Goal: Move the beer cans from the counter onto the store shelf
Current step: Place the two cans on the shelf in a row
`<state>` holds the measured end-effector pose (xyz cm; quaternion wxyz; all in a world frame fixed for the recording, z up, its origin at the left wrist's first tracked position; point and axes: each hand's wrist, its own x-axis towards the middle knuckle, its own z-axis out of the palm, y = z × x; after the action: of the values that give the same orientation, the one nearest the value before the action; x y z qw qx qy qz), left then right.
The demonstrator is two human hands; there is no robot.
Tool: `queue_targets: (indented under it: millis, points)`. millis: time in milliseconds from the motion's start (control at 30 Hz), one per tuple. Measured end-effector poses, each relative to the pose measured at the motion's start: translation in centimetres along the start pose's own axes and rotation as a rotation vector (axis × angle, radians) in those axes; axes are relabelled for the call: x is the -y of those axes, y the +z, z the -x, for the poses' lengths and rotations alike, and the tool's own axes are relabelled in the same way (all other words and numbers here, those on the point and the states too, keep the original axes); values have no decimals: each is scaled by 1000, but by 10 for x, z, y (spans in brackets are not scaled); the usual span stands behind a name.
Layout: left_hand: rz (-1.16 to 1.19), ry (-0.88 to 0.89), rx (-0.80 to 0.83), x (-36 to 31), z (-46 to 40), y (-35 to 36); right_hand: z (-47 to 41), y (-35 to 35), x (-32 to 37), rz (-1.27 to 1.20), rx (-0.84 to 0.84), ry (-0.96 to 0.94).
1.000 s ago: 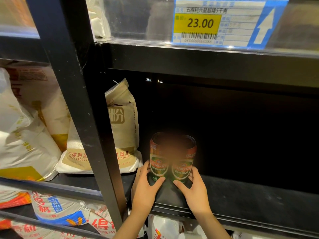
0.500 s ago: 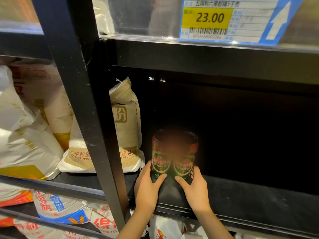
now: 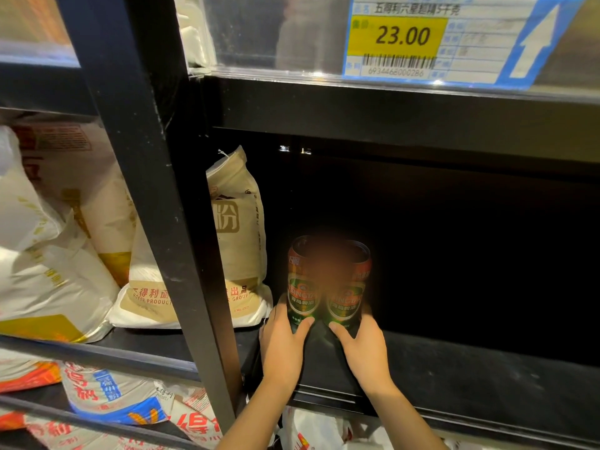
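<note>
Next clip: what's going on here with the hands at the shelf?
A person is stocking two green-and-red beer cans on a black store shelf. The left hand grips the base of the left can, and the right hand grips the base of the right can. Both cans stand upright, side by side and touching, near the shelf's front edge. A beige flour sack stands just to their left. A yellow 23.00 price tag hangs on the shelf above.
</note>
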<state>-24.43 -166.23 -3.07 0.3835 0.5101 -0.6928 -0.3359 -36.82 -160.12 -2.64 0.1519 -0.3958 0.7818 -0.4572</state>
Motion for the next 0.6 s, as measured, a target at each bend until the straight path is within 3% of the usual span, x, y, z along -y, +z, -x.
queue_targets:
  millis: [467,600]
  points:
    - [-50,-82,56,9,9,-4,1,-2,2,-8,21,29]
    - [-174,9,137,9,28,-15,11,-4,4,97,-1,-17]
